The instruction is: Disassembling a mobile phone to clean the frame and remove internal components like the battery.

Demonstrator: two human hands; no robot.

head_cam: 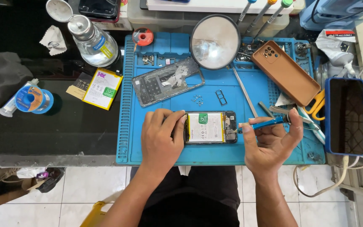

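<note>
your left hand (161, 138) clamps the opened phone (210, 127) w/ fingers curled on its left end near the mat's (164, 46) front edge, right hand (272, 141) pinching a blue screwdriver (261, 123) at its right end; back frame (167, 81) already off, screws (197, 99) out, battery (206, 127) not yet removed.

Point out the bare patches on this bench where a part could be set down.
Free: the black benchtop left of the blue mat, below the loose battery and solder spool; also the mat strip between the removed back frame and the opened phone. Crowded: the mat's right edge around the brown case and the top trays.
</note>
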